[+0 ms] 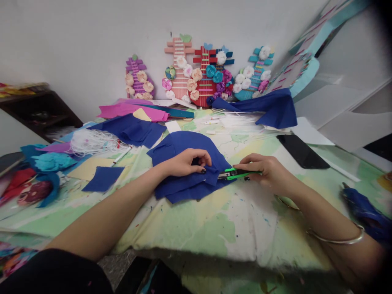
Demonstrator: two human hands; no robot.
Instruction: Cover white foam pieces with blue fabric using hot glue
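A piece of dark blue cloth (186,143) lies spread on the table in front of me, its layers folded and creased. My left hand (188,161) rests over its middle, fingers curled, with thumb and fingertips gripping a fold. From the right, my right hand (266,171) holds small green-and-black scissors (228,174), metal blades pointing left. The blade tips meet the cloth's right edge and are partly hidden there.
A black phone (303,151) lies to the right, and a blue glue gun-like object (367,208) near the right edge. White string (92,142) and a small blue square (103,179) are left. Flower-decorated guitar shapes (205,81) stand along the wall.
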